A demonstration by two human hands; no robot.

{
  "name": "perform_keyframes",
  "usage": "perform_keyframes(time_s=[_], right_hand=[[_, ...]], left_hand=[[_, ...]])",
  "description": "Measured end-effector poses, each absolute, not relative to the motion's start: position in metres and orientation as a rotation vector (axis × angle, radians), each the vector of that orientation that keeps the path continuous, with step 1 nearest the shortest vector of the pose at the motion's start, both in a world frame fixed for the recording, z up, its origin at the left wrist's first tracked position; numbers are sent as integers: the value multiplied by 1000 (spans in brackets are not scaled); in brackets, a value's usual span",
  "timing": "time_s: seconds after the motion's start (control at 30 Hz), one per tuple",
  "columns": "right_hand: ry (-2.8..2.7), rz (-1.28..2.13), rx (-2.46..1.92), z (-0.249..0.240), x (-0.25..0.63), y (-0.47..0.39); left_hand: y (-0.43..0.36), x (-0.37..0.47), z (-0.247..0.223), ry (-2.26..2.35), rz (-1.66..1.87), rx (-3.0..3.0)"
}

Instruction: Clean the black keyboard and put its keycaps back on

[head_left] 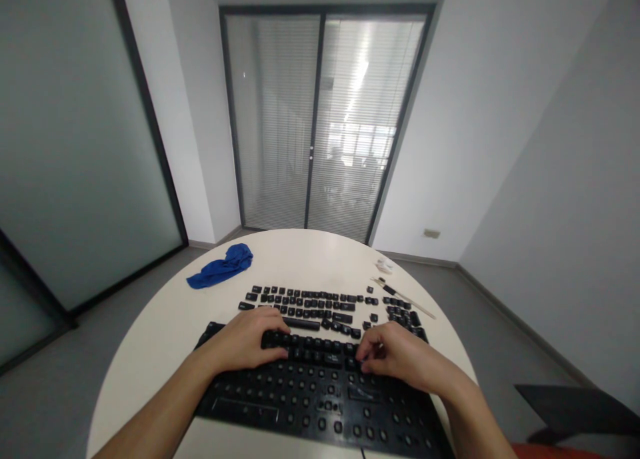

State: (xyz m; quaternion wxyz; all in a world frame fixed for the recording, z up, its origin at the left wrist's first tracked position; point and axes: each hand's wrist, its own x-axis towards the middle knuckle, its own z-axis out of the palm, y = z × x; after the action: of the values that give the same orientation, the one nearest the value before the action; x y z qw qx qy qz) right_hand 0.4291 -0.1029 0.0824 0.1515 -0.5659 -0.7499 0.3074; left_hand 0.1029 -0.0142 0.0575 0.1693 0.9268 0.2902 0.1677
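A black keyboard (300, 395) lies on the round cream table (145, 352), with keycaps on its far rows and bare key posts over much of the rest. On its far left part rests my left hand (250, 339), thumb and fingers apart, with nothing seen between them. My right hand (395, 355) is over the right part of the far rows, its thumb and fingertips pinched together; whatever they hold is too small to make out. Loose black keycaps (305, 303) lie in rows beyond the keyboard, and a long black bar key (301, 323) is among them.
A crumpled blue cloth (223, 267) is at the table's far left. Thin brush-like tools (403, 295) and a small whitish item (384, 265) lie at the far right. More loose keycaps (400, 312) sit beyond my right hand. A dark chair part (575, 405) stands at the lower right.
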Motion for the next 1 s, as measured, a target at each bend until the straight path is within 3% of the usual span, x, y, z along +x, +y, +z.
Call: perform_keyframes(time_s=[1.0], right_hand=[[-2127,903,-1712,88,423,-96]], left_hand=[[-16,104,59,841,470,2643]])
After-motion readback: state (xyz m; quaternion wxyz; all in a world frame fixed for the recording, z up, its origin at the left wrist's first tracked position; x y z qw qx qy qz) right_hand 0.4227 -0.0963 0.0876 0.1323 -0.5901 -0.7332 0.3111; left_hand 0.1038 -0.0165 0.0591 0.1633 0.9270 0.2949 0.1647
